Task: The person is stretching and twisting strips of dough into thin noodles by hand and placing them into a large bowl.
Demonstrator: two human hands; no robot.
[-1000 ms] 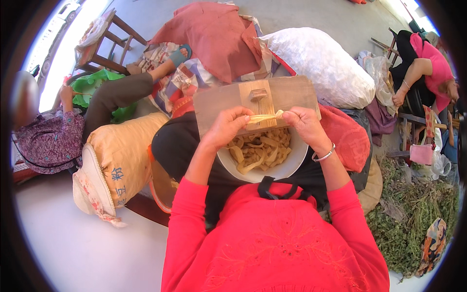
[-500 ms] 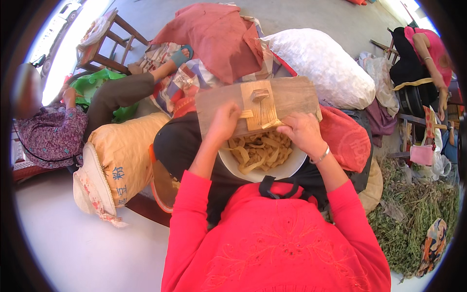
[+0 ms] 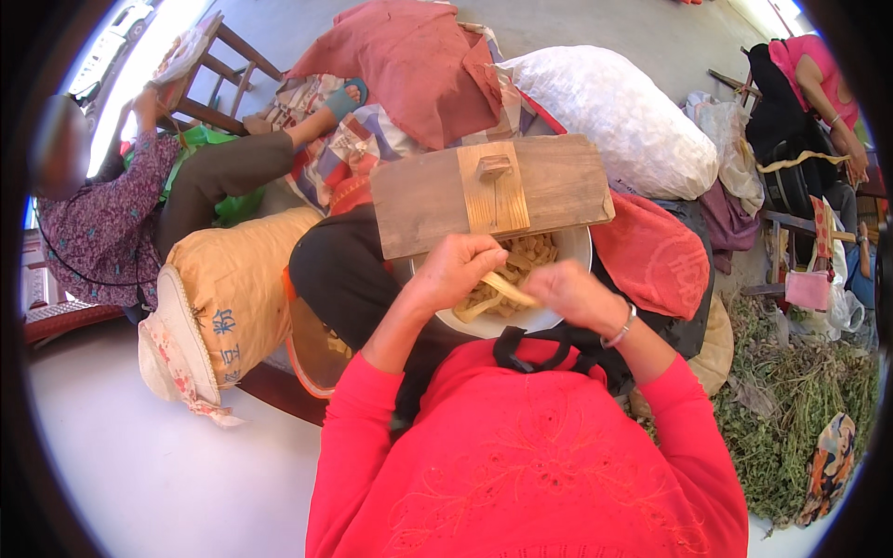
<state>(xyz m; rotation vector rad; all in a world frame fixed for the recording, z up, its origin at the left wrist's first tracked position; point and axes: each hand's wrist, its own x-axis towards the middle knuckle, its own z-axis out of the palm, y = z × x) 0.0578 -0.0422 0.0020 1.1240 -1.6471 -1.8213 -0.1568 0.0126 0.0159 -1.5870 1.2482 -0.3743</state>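
A flat, pale yellow strip [image 3: 512,289] is stretched between my two hands over a white bowl [image 3: 507,325]. My left hand [image 3: 456,270] pinches its left end. At the other end my right hand [image 3: 579,296], slightly blurred, is closed round it. Curled tan strips [image 3: 532,249] fill the bowl below. Across the bowl's far side lies a wooden board [image 3: 567,181], apart from both hands. It carries a lighter wood band [image 3: 498,209] and a small wooden knob [image 3: 494,167]. What the strips are made of I cannot tell.
A tan sack [image 3: 251,279] and an orange-rimmed basin [image 3: 302,358] stand at my left. Beyond the board are a bulging white sack [image 3: 614,121] and a reddish cloth [image 3: 400,65]. Dried green plants [image 3: 791,418] lie at right. One person sits at left, another at far right.
Both hands have come off the board's near edge toward me, over the bowl. The strip, earlier at the board, now spans between them. The person at left has raised an arm toward the stool.
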